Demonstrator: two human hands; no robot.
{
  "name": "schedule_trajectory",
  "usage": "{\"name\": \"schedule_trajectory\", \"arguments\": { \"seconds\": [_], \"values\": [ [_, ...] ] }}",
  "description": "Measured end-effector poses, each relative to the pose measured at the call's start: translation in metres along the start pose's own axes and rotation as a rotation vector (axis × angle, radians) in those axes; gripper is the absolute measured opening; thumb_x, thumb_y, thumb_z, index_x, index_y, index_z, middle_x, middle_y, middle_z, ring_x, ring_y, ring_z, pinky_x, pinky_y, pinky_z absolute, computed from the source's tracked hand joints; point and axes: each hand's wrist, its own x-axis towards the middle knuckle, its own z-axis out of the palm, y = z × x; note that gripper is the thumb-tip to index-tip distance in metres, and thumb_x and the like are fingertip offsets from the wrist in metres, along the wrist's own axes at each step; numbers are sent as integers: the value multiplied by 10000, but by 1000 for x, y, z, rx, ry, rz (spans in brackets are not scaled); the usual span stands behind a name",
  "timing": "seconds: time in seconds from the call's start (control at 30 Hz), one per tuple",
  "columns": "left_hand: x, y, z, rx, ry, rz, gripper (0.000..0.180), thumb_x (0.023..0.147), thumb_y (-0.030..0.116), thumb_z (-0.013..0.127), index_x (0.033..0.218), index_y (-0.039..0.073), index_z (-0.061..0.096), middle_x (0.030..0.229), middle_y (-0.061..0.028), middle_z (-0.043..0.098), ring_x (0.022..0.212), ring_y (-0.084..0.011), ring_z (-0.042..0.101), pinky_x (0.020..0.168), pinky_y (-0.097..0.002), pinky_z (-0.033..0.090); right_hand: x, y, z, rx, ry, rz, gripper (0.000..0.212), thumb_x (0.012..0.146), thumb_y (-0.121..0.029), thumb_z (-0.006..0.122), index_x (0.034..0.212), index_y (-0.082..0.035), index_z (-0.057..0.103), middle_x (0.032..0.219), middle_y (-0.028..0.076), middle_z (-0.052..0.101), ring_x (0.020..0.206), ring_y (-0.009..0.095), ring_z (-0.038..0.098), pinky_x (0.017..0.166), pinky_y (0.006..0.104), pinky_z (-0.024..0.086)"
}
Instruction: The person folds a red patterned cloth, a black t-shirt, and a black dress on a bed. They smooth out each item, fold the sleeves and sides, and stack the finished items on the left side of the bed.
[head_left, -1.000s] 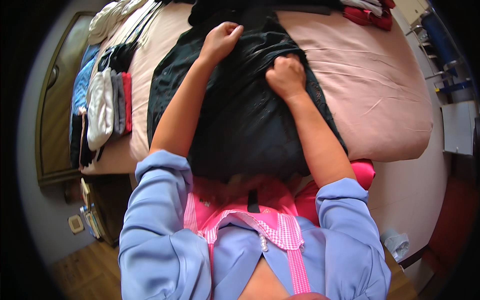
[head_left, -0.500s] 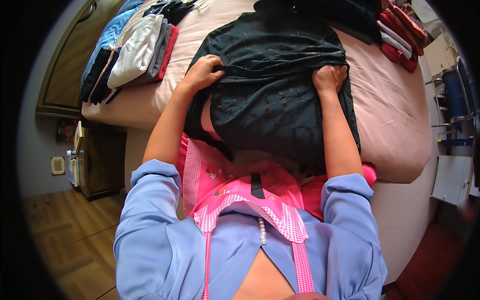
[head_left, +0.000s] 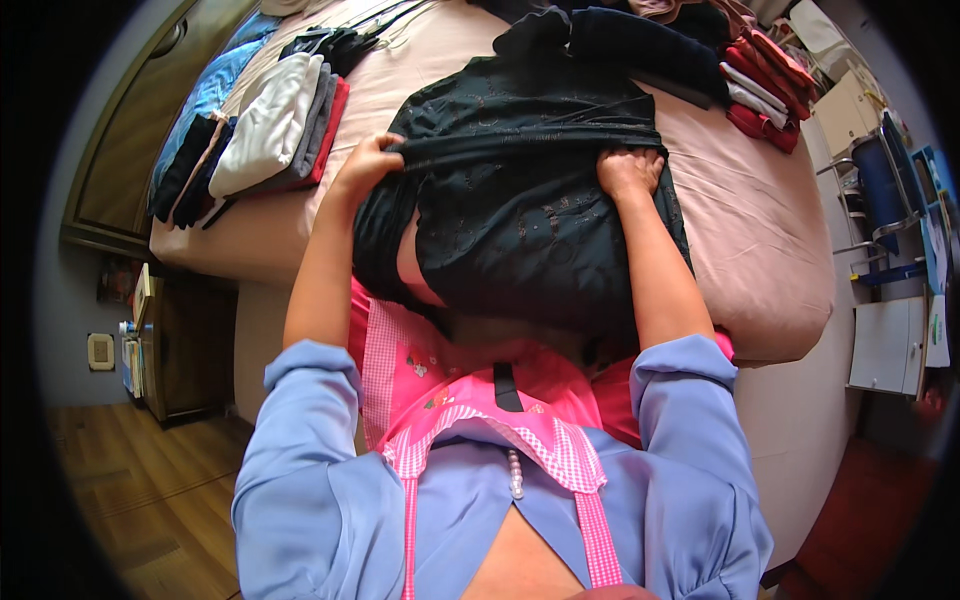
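Note:
A dark green-black garment (head_left: 530, 225) with a faint glinting pattern lies spread over the bed edge and hangs toward my lap. A raised fold runs across its upper part from side to side. At the fold's left end, my left hand (head_left: 368, 168) pinches the cloth between thumb and fingers. My right hand (head_left: 628, 172) is at the right end, knuckles up, its fingers curled at the fold; the fingertips are hidden by the cloth. A slit on the garment's left side shows pale pink beneath. My pink apron (head_left: 560, 385) lies below the garment.
On the pink-sheeted bed (head_left: 760, 240), a stack of folded clothes (head_left: 265, 130) lies at the left. Dark folded clothes (head_left: 640, 50) sit beyond the garment. Red and white folded clothes (head_left: 765, 95) are at the far right. A blue chair (head_left: 885, 190) stands beyond the bed's right side.
Both hands have shifted a little to the left, still at the garment. Its crosswise fold looks straighter and flatter. The right hand has loosened from a fist to a flatter hold.

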Motion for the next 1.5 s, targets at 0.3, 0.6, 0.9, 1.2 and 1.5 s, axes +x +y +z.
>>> {"name": "schedule_trajectory", "arguments": {
  "seconds": [0.3, 0.6, 0.9, 1.2, 1.5],
  "values": [
    [-37, -9, 3, -504, 44, -104, 202, 772, -15, 585, 953, 73, 570, 815, 6, 607, 733, -95, 582, 670, -224, 475, 3, 9, -7, -61, -217, -69, 592, 868, -453, 329, 1226, -43, 562, 1419, 160, 363, 1336, 347, 221, 1092, 458, 102],
    [-21, -14, 17, -289, 360, 281, 120, 870, 24, 514, 971, 51, 573, 808, 22, 555, 704, -44, 494, 650, -187, 409, -22, 25, -39, 187, -92, -260, 385, 836, -388, 514, 899, -42, 672, 1044, 227, 609, 1021, 383, 557, 872, 461, 437],
    [-18, 24, 33, 369, 671, 476, 138, 915, 163, 482, 1013, 75, 521, 803, -204, 633, 774, -393, 616, 656, -442, 465, 29, -24, -56, 291, 63, -234, 337, 850, -276, 529, 1176, -229, 599, 1121, 111, 621, 1049, 285, 586, 891, 391, 467],
    [-20, 13, 15, 257, 732, 487, 102, 916, 109, 506, 981, 35, 532, 780, -74, 582, 688, -150, 542, 643, -293, 446, 78, -9, -52, 288, 169, -134, 263, 840, -219, 474, 1043, -157, 630, 1047, 161, 639, 1007, 332, 601, 845, 423, 482],
    [-8, -33, 18, -143, 585, 230, 97, 901, 104, 550, 976, 45, 570, 691, 37, 526, 566, -41, 422, 523, -212, 374, 61, -34, -21, 329, 452, -248, 352, 848, -242, 553, 1151, -66, 519, 1089, 172, 577, 982, 328, 582, 836, 422, 476]
  ]
}}
